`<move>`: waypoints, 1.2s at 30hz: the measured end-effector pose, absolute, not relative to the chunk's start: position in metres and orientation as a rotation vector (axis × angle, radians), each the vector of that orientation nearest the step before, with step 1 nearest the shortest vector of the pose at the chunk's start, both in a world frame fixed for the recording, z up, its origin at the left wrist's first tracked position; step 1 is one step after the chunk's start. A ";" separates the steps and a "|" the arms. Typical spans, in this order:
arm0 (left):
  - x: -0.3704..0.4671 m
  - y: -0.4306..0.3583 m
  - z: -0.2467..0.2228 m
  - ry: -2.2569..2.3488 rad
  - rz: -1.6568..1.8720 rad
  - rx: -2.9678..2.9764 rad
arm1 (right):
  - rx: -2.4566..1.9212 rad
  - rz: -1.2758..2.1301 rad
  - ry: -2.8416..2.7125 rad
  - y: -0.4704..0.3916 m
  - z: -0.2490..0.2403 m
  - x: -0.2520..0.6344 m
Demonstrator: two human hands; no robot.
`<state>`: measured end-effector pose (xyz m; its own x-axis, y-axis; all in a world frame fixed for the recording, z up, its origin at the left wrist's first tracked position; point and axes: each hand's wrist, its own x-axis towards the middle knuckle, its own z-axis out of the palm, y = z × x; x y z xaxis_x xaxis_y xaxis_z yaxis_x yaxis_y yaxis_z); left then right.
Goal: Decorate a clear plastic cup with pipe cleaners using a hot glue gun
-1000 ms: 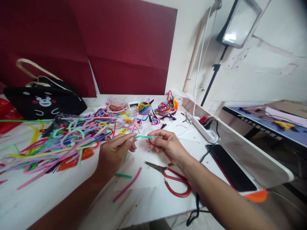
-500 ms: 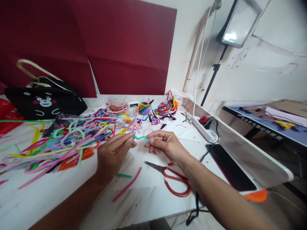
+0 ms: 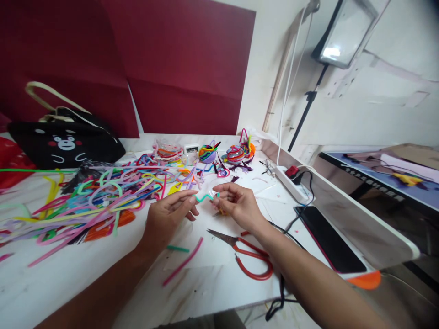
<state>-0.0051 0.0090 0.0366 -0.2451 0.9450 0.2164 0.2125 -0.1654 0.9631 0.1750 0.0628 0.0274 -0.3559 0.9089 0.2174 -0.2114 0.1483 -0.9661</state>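
Between my two hands a short green pipe cleaner (image 3: 205, 197), bent into waves, is held above the white table. My left hand (image 3: 173, 211) pinches its left end between thumb and fingertips. Thumb and forefinger of my right hand (image 3: 236, 202) are closed on the other end. Below my hands lie orange-handled scissors (image 3: 243, 251), their blades pointing left. A pink pipe cleaner piece (image 3: 184, 260) and a short dark green piece (image 3: 177, 248) rest on the table left of the scissors.
A tangled heap of coloured pipe cleaners (image 3: 103, 196) covers the table's left side. Behind it stands a black bag (image 3: 65, 144). Wrapped colourful ornaments (image 3: 207, 154) sit at the back. On the right are a power strip (image 3: 291, 183) and a black phone-like slab (image 3: 331, 240).
My right hand has turned slightly and the green pipe cleaner's wave now looks more curved, with its right end showing past the fingers. Both hands have shifted a little rightward.
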 end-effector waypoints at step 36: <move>-0.012 0.013 0.038 0.827 1.199 0.875 | -0.853 1.610 -1.320 0.063 0.034 0.178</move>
